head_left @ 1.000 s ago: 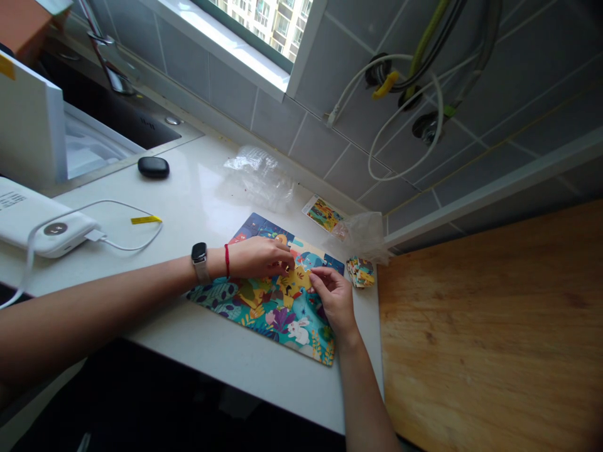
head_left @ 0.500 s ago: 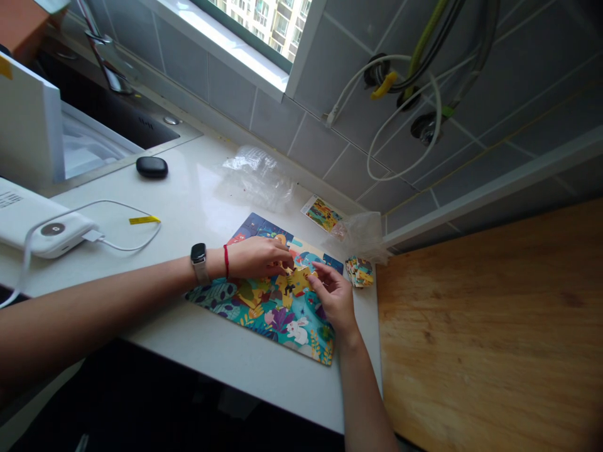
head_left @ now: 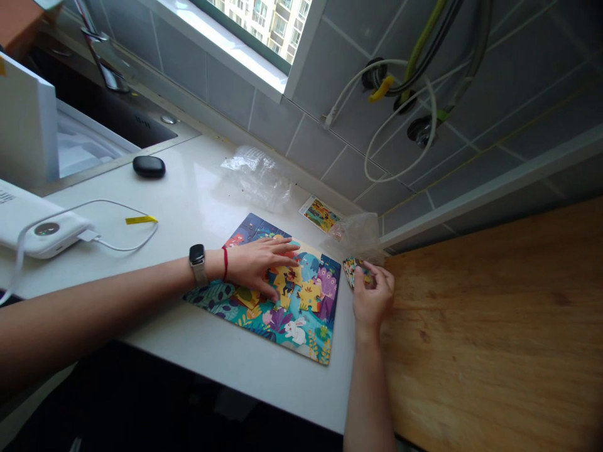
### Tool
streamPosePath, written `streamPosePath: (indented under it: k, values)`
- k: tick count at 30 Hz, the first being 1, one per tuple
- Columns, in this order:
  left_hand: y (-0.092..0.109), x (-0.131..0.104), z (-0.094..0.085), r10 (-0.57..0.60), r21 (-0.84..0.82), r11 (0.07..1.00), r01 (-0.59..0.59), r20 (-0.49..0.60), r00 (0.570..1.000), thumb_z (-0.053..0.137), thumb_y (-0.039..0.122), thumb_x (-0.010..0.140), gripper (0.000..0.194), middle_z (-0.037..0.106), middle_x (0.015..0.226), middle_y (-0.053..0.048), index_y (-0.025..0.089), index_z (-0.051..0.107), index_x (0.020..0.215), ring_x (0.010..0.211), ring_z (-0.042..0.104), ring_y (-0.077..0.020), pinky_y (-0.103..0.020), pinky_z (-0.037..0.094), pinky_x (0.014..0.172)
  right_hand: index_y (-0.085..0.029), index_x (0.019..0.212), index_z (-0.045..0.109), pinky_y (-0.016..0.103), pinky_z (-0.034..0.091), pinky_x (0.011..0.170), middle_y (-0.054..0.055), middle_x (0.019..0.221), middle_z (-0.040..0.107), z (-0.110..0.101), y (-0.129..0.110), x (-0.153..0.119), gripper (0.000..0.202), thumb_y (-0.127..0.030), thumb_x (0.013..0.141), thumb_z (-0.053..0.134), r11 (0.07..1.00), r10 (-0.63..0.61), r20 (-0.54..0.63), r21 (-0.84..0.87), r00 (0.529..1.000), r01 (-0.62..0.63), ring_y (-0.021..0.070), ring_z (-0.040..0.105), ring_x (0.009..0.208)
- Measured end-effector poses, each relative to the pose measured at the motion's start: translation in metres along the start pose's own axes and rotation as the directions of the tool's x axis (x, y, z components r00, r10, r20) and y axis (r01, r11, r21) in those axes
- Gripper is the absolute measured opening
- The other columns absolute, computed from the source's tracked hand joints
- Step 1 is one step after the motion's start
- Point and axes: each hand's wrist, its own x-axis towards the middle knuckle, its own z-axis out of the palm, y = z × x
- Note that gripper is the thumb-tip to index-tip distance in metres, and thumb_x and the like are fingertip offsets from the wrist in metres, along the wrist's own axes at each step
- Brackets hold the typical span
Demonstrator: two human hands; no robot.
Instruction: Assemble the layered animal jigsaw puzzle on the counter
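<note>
A colourful jigsaw puzzle [head_left: 296,331] with animals and plants lies on the white counter. My left hand [head_left: 252,262] rests over its upper left part with the fingers spread, wearing a watch and a red wrist string. A yellow puzzle piece [head_left: 309,295] sits at the puzzle's middle right, skewed against its neighbours. Beyond the puzzle's right edge, my right hand [head_left: 374,296] has thumb and fingers closed on the small stack of loose puzzle pieces [head_left: 349,271]. How many pieces it grips is hidden.
Clear plastic wrap [head_left: 259,176] and a small picture card [head_left: 320,215] lie behind the puzzle, near a clear bag [head_left: 360,232]. A black oval case [head_left: 149,166], a white power bank [head_left: 42,223] with cable and a sink are left. A wooden board [head_left: 490,326] is right.
My right hand has left the puzzle and moved right to the stack of loose pieces. The yellow piece stays on the puzzle. My left fingers have spread flatter.
</note>
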Motion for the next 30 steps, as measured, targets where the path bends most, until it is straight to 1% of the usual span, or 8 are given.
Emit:
streamPosePath:
  k: [3, 6, 15, 19, 23, 26, 28, 30]
  values:
    - [-0.002, -0.003, 0.004, -0.034, 0.019, 0.999, 0.032, 0.087, 0.996, 0.089, 0.067, 0.074, 0.101, 0.035, 0.173, -0.020, 0.024, 0.054, 0.158, 0.159, 0.030, -0.0490, -0.066, 0.026, 0.129, -0.011, 0.124, 0.076, 0.053, 0.046, 0.109, 0.024, 0.121, 0.068, -0.001, 0.021, 0.004, 0.061, -0.056, 0.084, 0.071, 0.979, 0.066, 0.015, -0.194, 0.998, -0.062, 0.0393, 0.061, 0.120]
    - [-0.003, -0.004, 0.003, -0.051, 0.027, 0.998, 0.048, 0.118, 0.992, 0.086, 0.068, 0.076, 0.099, 0.033, 0.174, -0.018, 0.027, 0.052, 0.159, 0.160, 0.029, -0.0481, -0.065, 0.024, 0.130, -0.010, 0.126, 0.075, 0.056, 0.045, 0.109, 0.026, 0.121, 0.071, 0.001, 0.035, 0.004, 0.064, -0.055, 0.080, 0.072, 0.956, 0.156, 0.087, -0.266, 0.984, -0.128, 0.0424, 0.062, 0.119]
    - [-0.006, -0.005, -0.003, -0.057, 0.019, 0.998, 0.055, 0.079, 0.995, 0.088, 0.067, 0.073, 0.093, 0.041, 0.170, -0.017, 0.029, 0.059, 0.153, 0.156, 0.035, -0.0496, -0.066, 0.031, 0.126, -0.009, 0.120, 0.077, 0.051, 0.054, 0.097, 0.024, 0.114, 0.075, 0.000, 0.042, 0.006, 0.063, -0.056, 0.080, 0.072, 0.967, 0.163, 0.056, -0.209, 0.985, -0.148, 0.0377, 0.068, 0.103]
    - [-0.006, -0.003, -0.001, -0.052, 0.012, 0.999, 0.051, 0.083, 0.995, 0.089, 0.067, 0.073, 0.094, 0.041, 0.170, -0.020, 0.026, 0.059, 0.152, 0.156, 0.036, -0.0485, -0.066, 0.030, 0.127, -0.008, 0.120, 0.077, 0.054, 0.053, 0.100, 0.025, 0.115, 0.075, -0.002, 0.033, 0.007, 0.064, -0.059, 0.082, 0.070, 0.979, 0.130, 0.002, -0.160, 0.992, -0.128, 0.0382, 0.069, 0.107]
    - [-0.004, -0.001, 0.003, -0.011, -0.019, 1.000, 0.013, 0.063, 0.998, 0.092, 0.064, 0.072, 0.093, 0.042, 0.168, -0.024, 0.022, 0.062, 0.149, 0.155, 0.040, -0.0472, -0.066, 0.029, 0.128, -0.011, 0.116, 0.078, 0.052, 0.054, 0.103, 0.022, 0.117, 0.076, -0.001, 0.017, 0.006, 0.056, -0.057, 0.084, 0.073, 0.998, 0.057, -0.032, -0.032, 0.998, -0.058, 0.0352, 0.070, 0.110]
    - [-0.003, 0.001, 0.002, 0.005, -0.059, 0.998, -0.004, 0.007, 1.000, 0.090, 0.062, 0.077, 0.091, 0.046, 0.165, -0.024, 0.019, 0.059, 0.151, 0.154, 0.044, -0.0436, -0.063, 0.033, 0.128, -0.016, 0.121, 0.076, 0.048, 0.058, 0.100, 0.018, 0.128, 0.074, 0.004, 0.001, -0.002, 0.048, -0.050, 0.087, 0.075, 0.986, -0.004, 0.118, 0.165, 0.993, -0.016, 0.0308, 0.071, 0.114]
    - [-0.002, 0.002, -0.002, -0.005, -0.097, 0.995, 0.000, -0.059, 0.998, 0.080, 0.057, 0.090, 0.073, 0.053, 0.161, -0.022, 0.018, 0.060, 0.149, 0.151, 0.049, -0.0372, -0.054, 0.039, 0.127, -0.021, 0.125, 0.075, 0.045, 0.060, 0.098, 0.015, 0.135, 0.073, 0.009, -0.012, -0.011, 0.044, -0.045, 0.088, 0.078, 0.953, -0.045, 0.277, 0.299, 0.960, -0.041, 0.0289, 0.070, 0.118]
    - [-0.001, 0.004, -0.007, -0.009, -0.134, 0.991, -0.010, -0.143, 0.990, 0.066, 0.046, 0.104, 0.049, 0.062, 0.152, -0.018, 0.018, 0.062, 0.144, 0.142, 0.059, -0.0301, -0.045, 0.048, 0.119, -0.025, 0.126, 0.076, 0.044, 0.061, 0.099, 0.013, 0.139, 0.072, 0.014, -0.025, -0.021, 0.042, -0.040, 0.087, 0.080, 0.918, -0.104, 0.412, 0.390, 0.905, -0.072, 0.0286, 0.068, 0.125]
